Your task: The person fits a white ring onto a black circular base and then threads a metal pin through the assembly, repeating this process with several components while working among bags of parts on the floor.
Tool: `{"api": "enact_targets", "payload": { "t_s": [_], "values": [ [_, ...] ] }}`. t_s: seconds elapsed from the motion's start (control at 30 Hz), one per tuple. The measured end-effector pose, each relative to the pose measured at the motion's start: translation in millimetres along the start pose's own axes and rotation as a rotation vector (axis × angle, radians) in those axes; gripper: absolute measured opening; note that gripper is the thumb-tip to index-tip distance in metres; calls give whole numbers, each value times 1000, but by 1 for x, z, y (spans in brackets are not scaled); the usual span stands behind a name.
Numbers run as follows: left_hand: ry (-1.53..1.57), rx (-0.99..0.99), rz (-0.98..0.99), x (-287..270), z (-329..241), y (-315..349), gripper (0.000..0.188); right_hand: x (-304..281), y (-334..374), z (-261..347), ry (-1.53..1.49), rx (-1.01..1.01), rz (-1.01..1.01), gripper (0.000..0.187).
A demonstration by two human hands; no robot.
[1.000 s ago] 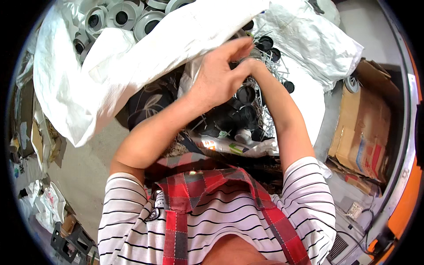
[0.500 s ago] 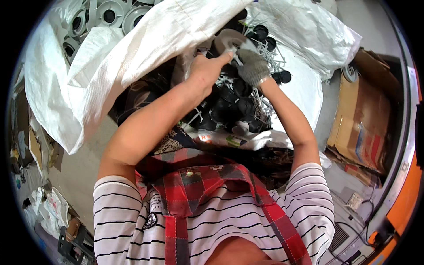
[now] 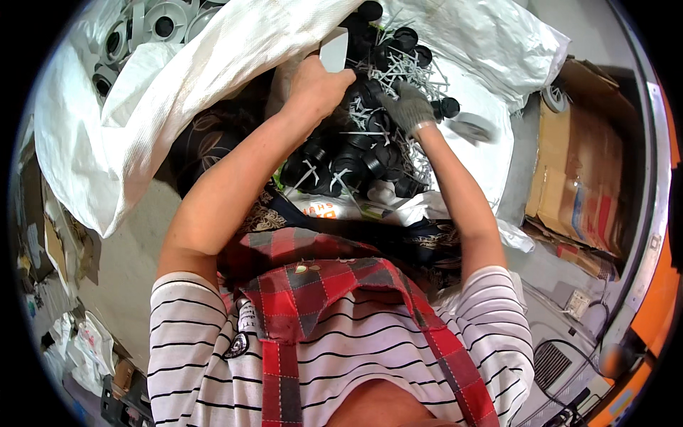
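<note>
Black plastic makes up most of the heap: a pile of round black caps [image 3: 348, 160] with pale grey plastic offcuts [image 3: 398, 71] tangled through them, all lying in the open mouth of a white woven sack [image 3: 178, 85].

The left hand [image 3: 316, 85] is bare and closed; its fingers [image 3: 340, 77] curl around a flat pale-grey piece [image 3: 333, 51], which stands up just above them with its long side pointing away from the person. The right hand [image 3: 409, 107] wears a grey knit glove. Its fingers are bent down into the heap, touching caps and offcuts, but whether they have closed on one piece I cannot tell.

The two hands are near each other, the left a little farther from the body. The heap lies directly below and between both sets of fingers, and the gloved right hand is the one already in contact with it. The caps sit at all angles, so no shared axis can be given.

Counts: one grey piece in the left hand; one blurred grey disc-shaped piece [image 3: 469, 128] just to the right of the right fingers; more than a dozen black caps, too many and too overlapped to count exactly; the offcuts are likewise past counting. Up and to the left of the left fingers, grey ring-shaped parts [image 3: 163, 25] show above the sack's edge, at least four. Well to the right stands a stack of flattened cardboard [image 3: 576, 164].
</note>
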State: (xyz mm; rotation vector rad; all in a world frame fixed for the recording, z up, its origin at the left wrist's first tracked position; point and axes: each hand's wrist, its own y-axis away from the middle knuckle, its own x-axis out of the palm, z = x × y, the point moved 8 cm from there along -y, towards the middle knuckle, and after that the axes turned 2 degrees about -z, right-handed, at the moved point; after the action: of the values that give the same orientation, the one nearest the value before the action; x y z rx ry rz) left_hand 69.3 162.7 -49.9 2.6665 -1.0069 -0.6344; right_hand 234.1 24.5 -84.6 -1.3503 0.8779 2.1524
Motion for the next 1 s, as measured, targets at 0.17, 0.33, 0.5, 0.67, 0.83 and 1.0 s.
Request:
{"api": "enact_targets", "payload": {
  "t_s": [0.17, 0.33, 0.5, 0.67, 0.83, 1.0],
  "values": [
    [53, 37, -104, -1, 10, -4, 45, 70, -36, 1, 129, -42, 205, 49],
    [345, -56, 94, 11, 1, 16, 47, -35, 48, 51, -198, -181, -185, 45],
    [889, -179, 551, 46, -36, 63, 28, -74, 88, 48, -433, -313, -89, 62],
    [818, -131, 726, 49, -48, 99, 30, -102, 120, 63, -100, -391, -141, 80],
    [719, -171, 826, 51, -46, 122, 35, -97, 168, 79, 148, -742, -208, 80],
    [768, -172, 818, 58, -48, 139, 34, -99, 177, 70, -1, -651, -182, 83]
  ]
}}
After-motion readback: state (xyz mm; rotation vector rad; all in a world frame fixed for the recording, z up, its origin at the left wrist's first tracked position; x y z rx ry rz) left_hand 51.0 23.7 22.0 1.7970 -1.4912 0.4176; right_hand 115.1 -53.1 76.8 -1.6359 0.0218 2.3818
